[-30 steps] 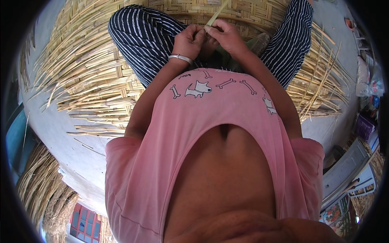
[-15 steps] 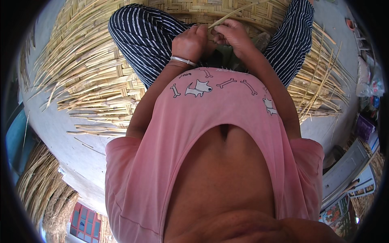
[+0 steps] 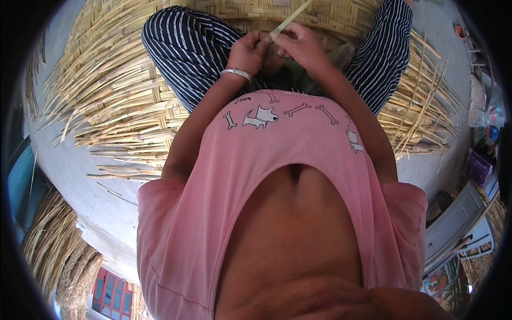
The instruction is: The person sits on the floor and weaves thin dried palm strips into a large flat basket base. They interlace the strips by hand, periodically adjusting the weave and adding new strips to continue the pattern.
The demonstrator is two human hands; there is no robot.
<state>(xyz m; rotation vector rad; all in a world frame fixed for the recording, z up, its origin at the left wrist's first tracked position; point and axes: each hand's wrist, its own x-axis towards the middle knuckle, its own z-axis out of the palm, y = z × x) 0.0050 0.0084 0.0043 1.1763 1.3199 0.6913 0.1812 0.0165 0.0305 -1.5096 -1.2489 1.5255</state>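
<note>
I sit cross-legged on a half-woven bamboo mat (image 3: 122, 106), in striped trousers and a pink shirt. My left hand (image 3: 248, 52), with a silver bangle on its wrist, and my right hand (image 3: 301, 45) meet in front of me at the top of the head view. Both pinch the lower end of a pale green bamboo strip (image 3: 292, 17) that slants up to the right over the mat. The fingertips and the strip's lower end are partly hidden between the hands.
Loose strip ends stick out from the mat's unfinished edges at left (image 3: 106, 154) and right (image 3: 426, 122) over grey concrete floor (image 3: 69, 176). A heap of dry straw (image 3: 48, 240) lies at lower left. Bags and clutter (image 3: 480, 117) sit at the right.
The hands stay together at the same spot. The strip's angle shifted between frames, lying flatter half a second ago and pointing up to the right now.
</note>
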